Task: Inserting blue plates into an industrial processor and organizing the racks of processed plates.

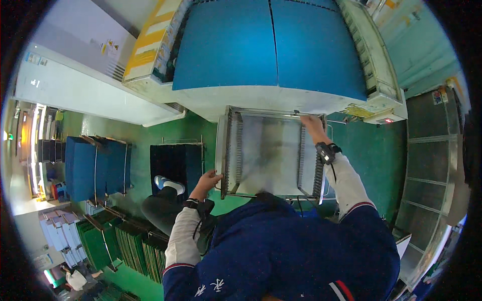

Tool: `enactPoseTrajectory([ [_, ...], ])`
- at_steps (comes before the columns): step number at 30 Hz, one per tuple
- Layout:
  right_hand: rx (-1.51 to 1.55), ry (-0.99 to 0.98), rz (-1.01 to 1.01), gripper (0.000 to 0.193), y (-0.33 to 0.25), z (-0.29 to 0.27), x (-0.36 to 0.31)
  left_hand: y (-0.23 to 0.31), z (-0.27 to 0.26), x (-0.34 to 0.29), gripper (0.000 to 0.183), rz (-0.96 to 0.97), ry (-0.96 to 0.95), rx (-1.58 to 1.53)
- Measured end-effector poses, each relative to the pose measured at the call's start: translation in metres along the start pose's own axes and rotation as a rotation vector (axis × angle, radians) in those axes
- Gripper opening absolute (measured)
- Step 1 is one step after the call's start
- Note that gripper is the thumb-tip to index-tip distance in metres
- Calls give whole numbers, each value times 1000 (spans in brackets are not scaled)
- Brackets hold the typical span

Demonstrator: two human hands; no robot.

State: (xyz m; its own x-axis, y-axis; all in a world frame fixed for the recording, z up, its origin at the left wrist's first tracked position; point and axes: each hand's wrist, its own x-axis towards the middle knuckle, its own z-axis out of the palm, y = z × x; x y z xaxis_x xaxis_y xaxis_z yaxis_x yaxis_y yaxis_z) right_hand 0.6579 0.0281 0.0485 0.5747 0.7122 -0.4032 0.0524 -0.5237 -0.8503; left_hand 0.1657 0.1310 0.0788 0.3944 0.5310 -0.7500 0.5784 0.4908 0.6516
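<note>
A metal-framed rack point(232, 150) with toothed strips down its sides stands in front of me, against a white machine. Pale, blurred panel surface fills its middle. My left hand point(205, 183) is at the rack's near left side, its fingers closed on the frame edge. At the far right corner my right hand point(315, 129) has its fingers wrapped round the top rail. Dark bands with small devices sit on both wrists. Beyond the rack, two blue panels point(226, 45) lie side by side on the machine bed.
Toothed side rails point(369, 50) flank the machine bed. Blue panels stand in a wheeled rack point(95, 165) at the left, dark ones in another point(175, 163). Green boards point(133, 241) are racked at lower left. A metal shelf frame point(427, 180) stands right. Another person point(76, 279) is at far lower left.
</note>
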Motion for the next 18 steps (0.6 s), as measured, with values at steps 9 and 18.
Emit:
enactPoseTrajectory([
  [9, -1181, -58, -897, 6, 36, 27, 62, -22, 15, -13, 50, -90, 27, 167],
  [18, -921, 38, -314, 30, 8, 49, 25, -66, 22, -47, 53, 65, 217, 436],
])
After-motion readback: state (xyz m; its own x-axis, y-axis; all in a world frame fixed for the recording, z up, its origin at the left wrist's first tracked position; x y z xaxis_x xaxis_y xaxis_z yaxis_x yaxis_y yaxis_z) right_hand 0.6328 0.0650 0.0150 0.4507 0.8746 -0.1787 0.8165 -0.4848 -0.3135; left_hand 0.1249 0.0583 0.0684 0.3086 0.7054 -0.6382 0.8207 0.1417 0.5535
